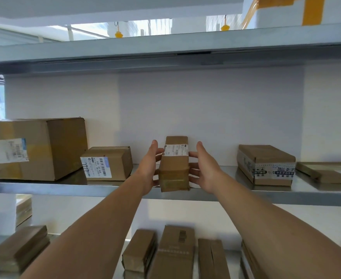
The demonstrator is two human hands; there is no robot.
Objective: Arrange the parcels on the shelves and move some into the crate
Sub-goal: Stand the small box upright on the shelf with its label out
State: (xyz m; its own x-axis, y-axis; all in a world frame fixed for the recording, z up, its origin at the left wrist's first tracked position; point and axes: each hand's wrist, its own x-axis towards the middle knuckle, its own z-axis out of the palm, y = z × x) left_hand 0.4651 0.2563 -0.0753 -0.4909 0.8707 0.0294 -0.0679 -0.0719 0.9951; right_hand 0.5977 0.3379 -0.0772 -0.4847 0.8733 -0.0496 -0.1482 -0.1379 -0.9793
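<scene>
A narrow brown cardboard parcel [174,168] with a white label on top lies lengthwise at the front of the middle shelf [65,188], its near end overhanging the metal edge. My left hand [150,168] grips its left side, thumb up by the label and fingers lower down. My right hand [204,168] holds the right side, fingertips against the cardboard and thumb raised. Whether the parcel rests on the shelf or is lifted is not clear. No crate is in view.
On the middle shelf stand a large box [24,150] and a small labelled box [107,164] to the left, a taped box [266,164] and a flat parcel [322,174] to the right. Several parcels [175,252] fill the lower shelf. An upper shelf [165,49] spans overhead.
</scene>
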